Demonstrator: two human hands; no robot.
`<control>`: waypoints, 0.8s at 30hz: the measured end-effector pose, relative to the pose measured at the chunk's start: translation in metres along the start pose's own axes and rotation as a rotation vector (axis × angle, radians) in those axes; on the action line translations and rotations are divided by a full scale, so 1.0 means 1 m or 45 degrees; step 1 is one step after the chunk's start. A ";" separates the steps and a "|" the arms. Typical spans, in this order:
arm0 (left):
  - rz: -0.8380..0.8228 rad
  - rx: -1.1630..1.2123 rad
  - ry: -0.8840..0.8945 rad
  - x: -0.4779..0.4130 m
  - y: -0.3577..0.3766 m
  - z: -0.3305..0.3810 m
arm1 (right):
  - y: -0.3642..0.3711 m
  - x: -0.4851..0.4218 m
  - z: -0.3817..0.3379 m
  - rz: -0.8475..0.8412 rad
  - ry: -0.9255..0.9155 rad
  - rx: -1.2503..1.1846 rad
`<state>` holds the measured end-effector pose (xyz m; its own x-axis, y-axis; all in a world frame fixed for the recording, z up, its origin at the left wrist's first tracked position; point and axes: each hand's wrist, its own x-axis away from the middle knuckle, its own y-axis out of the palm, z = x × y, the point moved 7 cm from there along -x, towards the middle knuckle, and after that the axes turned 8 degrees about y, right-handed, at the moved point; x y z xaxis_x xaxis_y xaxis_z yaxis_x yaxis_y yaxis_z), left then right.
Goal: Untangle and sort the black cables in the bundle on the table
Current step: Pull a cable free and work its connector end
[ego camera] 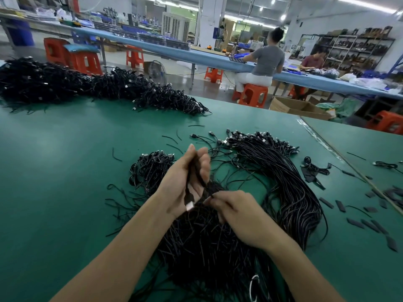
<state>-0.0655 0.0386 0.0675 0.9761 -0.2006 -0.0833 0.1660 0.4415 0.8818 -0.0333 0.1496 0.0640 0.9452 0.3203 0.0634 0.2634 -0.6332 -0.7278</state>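
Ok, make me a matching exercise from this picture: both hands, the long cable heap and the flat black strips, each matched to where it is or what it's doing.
Column one
1. left hand
2. right hand
3. long cable heap
4. flat black strips

Column two
A. far left of the table
B. holds a plugged cable
C. scattered at the table's right
D. pinches a cable end

Pairs: 1-B, 2-D, 3-A, 4-C

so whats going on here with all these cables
A person at a green table is untangling a black cable bundle. The left grip holds a few strands raised above it, a plug by the palm. The right grip pinches one cable at the bundle's top. A straighter bunch curves along the right; more piles lie far left.
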 end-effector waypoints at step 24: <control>-0.481 -1.102 -0.436 0.022 -0.009 -0.032 | -0.046 -0.002 -0.004 -0.031 -0.105 -0.541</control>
<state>-0.0412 0.0581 0.0433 0.7682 -0.6395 -0.0298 0.6341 0.7537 0.1728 -0.0459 0.1748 0.1001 0.9235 0.3834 0.0099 0.3581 -0.8528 -0.3801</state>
